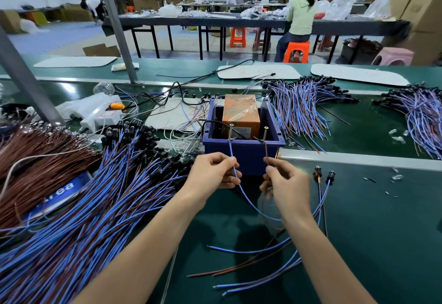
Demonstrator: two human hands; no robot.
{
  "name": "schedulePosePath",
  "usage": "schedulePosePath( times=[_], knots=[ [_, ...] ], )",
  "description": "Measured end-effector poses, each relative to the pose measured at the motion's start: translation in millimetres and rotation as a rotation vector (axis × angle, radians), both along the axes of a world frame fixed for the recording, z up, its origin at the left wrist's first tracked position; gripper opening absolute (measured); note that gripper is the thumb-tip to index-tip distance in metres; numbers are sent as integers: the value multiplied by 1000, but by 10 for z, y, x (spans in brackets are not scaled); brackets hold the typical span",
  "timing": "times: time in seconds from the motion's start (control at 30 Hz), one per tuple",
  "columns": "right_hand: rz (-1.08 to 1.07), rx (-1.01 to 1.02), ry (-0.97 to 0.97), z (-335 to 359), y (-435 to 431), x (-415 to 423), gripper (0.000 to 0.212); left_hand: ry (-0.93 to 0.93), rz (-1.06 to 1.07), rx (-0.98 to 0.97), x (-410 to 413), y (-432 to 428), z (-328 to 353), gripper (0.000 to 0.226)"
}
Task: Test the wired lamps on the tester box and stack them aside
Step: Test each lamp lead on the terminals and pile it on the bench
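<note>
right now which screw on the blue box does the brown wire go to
The right screw: the right hand holds the brown wire up to it, while the left screw gets the blue wire.

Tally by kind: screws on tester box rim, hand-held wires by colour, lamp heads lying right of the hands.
Metal screws on dark blue plastic tester box rim: 2
Blue wire, pinched by left hand: 1
Brown wire, pinched by right hand: 1
Black lamp heads on green bench: 2
Total: 6
</note>
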State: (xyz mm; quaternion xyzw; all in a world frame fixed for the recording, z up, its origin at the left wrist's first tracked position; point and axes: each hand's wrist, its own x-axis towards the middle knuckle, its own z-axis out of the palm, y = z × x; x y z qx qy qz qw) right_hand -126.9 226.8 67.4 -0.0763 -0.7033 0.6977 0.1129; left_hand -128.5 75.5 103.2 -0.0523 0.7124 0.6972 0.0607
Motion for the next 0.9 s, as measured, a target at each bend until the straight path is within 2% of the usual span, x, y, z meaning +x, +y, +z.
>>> schedulePosePath(
  times=[0.1,0.13,0.23,0.3,0.37,0.43,0.5,0.63,0.73,0.8,0.9],
  knots=[
    [169,205,72,-13,-40,215,27,76,-212,-12,240,-90,-59,15],
    [258,287,76,-32,-68,295,27,100,-290,-72,320,-162,-77,13],
    [483,451,3,-130,-102,445,17,214,-444,-521,425,-503,-84,18],
    [580,566,-63,-177,-75,480,15,318,-331,-816,386,-766,-73,28],
    [661,671,-70,-189,-59,487,17,392,-125,-1029,285,-997,-77,25],
    [710,699,-52,-173,-82,493,19,355,-25,-1242,176,-1155,-147,21],
    [719,685,-35,-155,-114,489,19,272,-48,-1378,107,-1216,-248,19],
    [694,647,-32,-145,-133,474,18,304,-42,-1489,92,-1167,-341,13],
    [684,535,-94,-134,-119,467,16,316,6,-1551,97,-1129,-345,12],
    [679,403,-141,-111,-122,464,18,377,70,-1474,119,-1097,-333,9],
    [678,179,-188,-45,-166,465,28,486,222,-1243,161,-1041,-235,6]
  ],
)
